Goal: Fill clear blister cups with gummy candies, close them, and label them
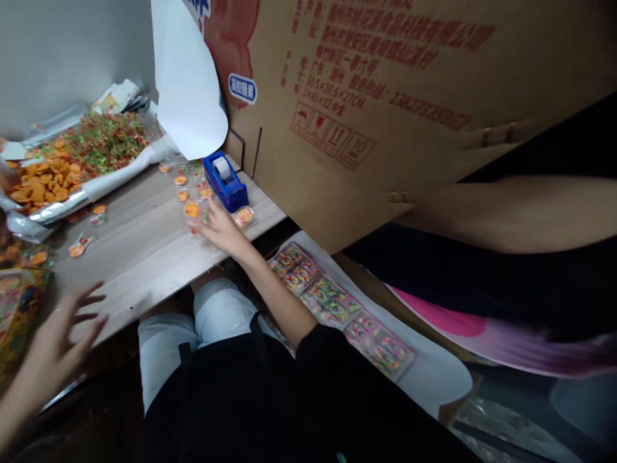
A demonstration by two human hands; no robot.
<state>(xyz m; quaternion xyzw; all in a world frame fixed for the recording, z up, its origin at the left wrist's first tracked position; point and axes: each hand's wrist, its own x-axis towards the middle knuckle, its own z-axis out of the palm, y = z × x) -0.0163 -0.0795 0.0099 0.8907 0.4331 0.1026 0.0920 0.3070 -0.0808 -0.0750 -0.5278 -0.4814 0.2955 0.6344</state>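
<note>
My left hand point(65, 337) is over the table's near left edge, its fingers spread and holding nothing, beside a yellow printed package point(19, 321). Over the tabletop, my right hand point(222, 226) has its fingers apart. At its fingertips is a small clear cup with an orange gummy candy point(191, 209); whether they touch it I cannot make out. More such cups lie around that hand, including one point(245, 215) to its right. Just beyond it stands a blue tape dispenser point(225, 182) with a white roll.
A foil-lined tray point(116, 183) holds orange gummies point(45, 183) and green-red gummies point(108, 141). A large printed cardboard box point(337, 128) stands to the right of the wooden table point(139, 257). Packs of colourful candies point(332, 302) lie below. Another person's arm point(520, 215) reaches in at right.
</note>
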